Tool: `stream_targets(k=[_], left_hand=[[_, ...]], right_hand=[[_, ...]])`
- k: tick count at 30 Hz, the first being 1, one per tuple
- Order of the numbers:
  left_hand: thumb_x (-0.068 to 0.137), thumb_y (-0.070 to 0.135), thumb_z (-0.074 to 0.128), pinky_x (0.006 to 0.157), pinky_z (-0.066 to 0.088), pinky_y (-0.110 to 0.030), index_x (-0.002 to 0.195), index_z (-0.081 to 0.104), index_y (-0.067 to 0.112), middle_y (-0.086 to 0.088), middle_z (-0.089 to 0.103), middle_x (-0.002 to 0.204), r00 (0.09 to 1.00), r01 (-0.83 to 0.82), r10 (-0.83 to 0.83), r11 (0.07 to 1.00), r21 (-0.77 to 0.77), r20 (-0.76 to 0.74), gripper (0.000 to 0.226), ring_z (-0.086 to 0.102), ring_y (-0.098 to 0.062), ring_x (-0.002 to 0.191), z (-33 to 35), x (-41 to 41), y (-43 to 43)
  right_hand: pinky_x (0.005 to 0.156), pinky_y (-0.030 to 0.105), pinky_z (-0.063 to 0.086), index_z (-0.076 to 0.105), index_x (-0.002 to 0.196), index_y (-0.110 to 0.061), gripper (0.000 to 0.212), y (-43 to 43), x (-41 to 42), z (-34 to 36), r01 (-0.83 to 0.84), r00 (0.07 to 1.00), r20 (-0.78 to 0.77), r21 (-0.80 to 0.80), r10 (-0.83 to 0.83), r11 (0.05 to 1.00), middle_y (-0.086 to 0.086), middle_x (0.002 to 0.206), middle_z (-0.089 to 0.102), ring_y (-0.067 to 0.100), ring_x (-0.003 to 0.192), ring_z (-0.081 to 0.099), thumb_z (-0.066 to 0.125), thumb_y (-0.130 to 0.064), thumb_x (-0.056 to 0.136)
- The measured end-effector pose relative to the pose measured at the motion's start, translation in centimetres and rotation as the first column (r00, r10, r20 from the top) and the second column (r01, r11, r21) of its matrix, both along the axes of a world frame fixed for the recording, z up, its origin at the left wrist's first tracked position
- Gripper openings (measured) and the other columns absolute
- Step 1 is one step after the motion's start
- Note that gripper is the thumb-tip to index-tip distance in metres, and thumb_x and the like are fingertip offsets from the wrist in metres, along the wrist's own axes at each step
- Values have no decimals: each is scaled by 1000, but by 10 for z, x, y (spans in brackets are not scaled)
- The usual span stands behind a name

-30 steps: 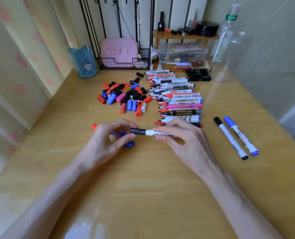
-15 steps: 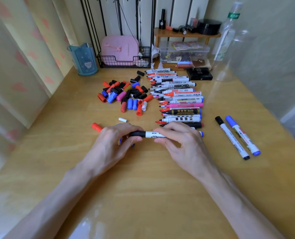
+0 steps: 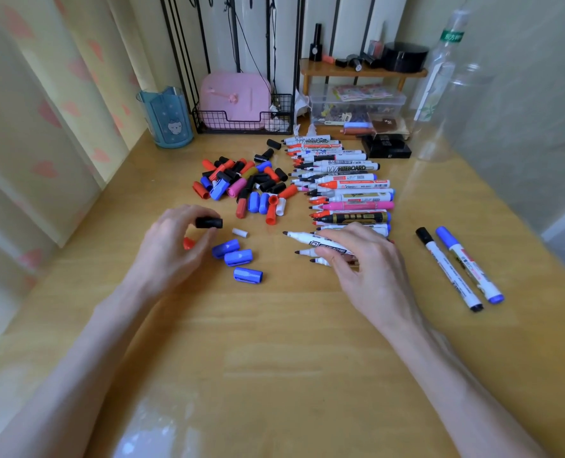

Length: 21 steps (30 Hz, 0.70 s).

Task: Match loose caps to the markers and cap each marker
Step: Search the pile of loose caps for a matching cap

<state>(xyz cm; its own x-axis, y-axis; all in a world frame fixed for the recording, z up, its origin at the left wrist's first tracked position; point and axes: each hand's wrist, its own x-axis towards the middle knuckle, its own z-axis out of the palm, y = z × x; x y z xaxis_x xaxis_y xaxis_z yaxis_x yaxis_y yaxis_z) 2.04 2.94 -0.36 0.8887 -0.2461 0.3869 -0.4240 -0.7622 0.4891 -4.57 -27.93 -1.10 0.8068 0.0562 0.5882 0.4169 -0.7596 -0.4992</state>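
Note:
My left hand (image 3: 172, 249) pinches a loose black cap (image 3: 209, 222) between thumb and fingertips, just above the table. My right hand (image 3: 363, 259) grips an uncapped white marker with a black tip (image 3: 302, 238), which points left toward the cap; a gap separates the two. Two more uncapped markers lie under that hand. Three blue caps (image 3: 238, 259), a small white cap (image 3: 240, 232) and a red cap (image 3: 188, 243) lie between my hands. A pile of loose caps (image 3: 244, 186) sits beyond, beside a row of uncapped markers (image 3: 344, 186).
Two capped markers, one black (image 3: 446, 267) and one blue (image 3: 469, 264), lie at the right. A blue cup (image 3: 167, 119), a wire basket (image 3: 241, 122), a black box (image 3: 387, 148), a clear storage box and a plastic bottle (image 3: 439, 67) stand at the back of the wooden table (image 3: 274, 342).
The black cap was on the marker held between both hands; now my left hand has pulled it off and moved left, while my right hand carried the marker right.

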Motion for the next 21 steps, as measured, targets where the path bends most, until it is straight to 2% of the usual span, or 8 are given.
stream_targets(k=[2, 4, 7, 12, 16, 21], left_hand=[[98, 22, 68, 83, 44, -28, 113, 73, 25, 9, 70, 106, 999, 14, -12, 998, 59, -32, 16, 62, -19, 102, -4, 3, 1], [99, 38, 60, 87, 50, -41, 114, 74, 27, 11, 70, 106, 998, 28, -23, 995, 99, -58, 23, 62, -21, 104, -6, 3, 2], [102, 52, 55, 87, 51, -45, 114, 75, 30, 15, 69, 105, 998, 35, -30, 995, 91, -62, 32, 62, -18, 104, -6, 3, 3], [101, 34, 64, 83, 52, -41, 110, 76, 25, 9, 71, 103, 999, -27, 27, 1000, 10, -19, 18, 64, -19, 101, -3, 16, -9], [99, 31, 65, 80, 52, -39, 110, 75, 26, 9, 69, 96, 991, -128, 129, 992, 20, -37, 15, 68, -22, 95, 1, 40, -30], [97, 17, 58, 79, 56, -45, 113, 78, 29, -7, 79, 101, 981, -195, 196, 976, 93, -8, 28, 68, -42, 98, 8, 64, -52]], right_hand=[[74, 41, 55, 78, 113, -16, 20, 4, 1, 0, -10, 1000, -3, -2, 10, 1000, -5, 97, 71, 20, 85, 66, 75, -25, 96], [76, 43, 55, 78, 113, -17, 20, 6, 0, 0, -25, 1000, -10, -3, 25, 1000, -4, 97, 71, 21, 86, 67, 74, -26, 96], [78, 42, 55, 78, 113, -17, 20, 5, -1, -1, -11, 1000, -17, -2, 11, 1000, -6, 98, 71, 20, 88, 67, 75, -27, 96], [81, 39, 54, 77, 116, -17, 22, 2, 2, -1, 34, 999, -13, -12, -34, 999, -7, 101, 71, 18, 89, 65, 74, -27, 97], [87, 40, 51, 76, 119, -17, 25, 1, 5, 0, 81, 997, -7, -40, -82, 996, -6, 103, 71, 21, 95, 64, 75, -27, 96], [88, 42, 50, 76, 121, -20, 25, -4, 8, -3, 103, 995, -7, -30, -103, 994, -7, 104, 70, 21, 96, 61, 72, -23, 96]])
